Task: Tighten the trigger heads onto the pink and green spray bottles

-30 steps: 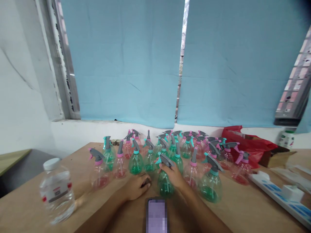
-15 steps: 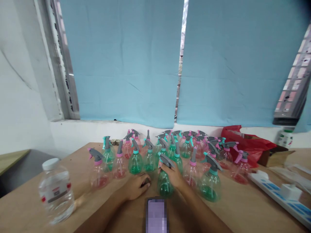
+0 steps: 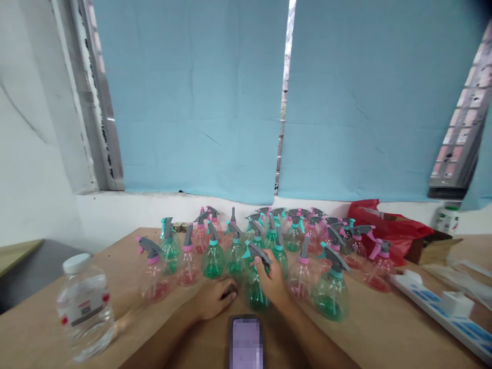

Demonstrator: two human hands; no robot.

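My right hand (image 3: 272, 274) is closed around the grey head and neck of a green spray bottle (image 3: 257, 296), which stands upright on the table. Its teal nozzle points to the left. To the left of that bottle, my left hand (image 3: 216, 297) rests low on the table with curled fingers; whether anything is inside them is hidden. Behind my left hand stands another green spray bottle (image 3: 212, 260), with a pink one (image 3: 188, 267) beside it. A pink bottle (image 3: 300, 279) and a green bottle (image 3: 331, 297) stand to the right of my right hand.
Several more pink and green spray bottles stand behind. A phone (image 3: 246, 341) lies at the near edge of the brown table (image 3: 134, 341). On the left is a water bottle (image 3: 86, 312); on the right are a power strip (image 3: 434, 312) and a red bag (image 3: 388, 225).
My right hand's fingers have shifted upward on the head of the green bottle, and its nozzle has turned further left. My left hand has hardly moved.
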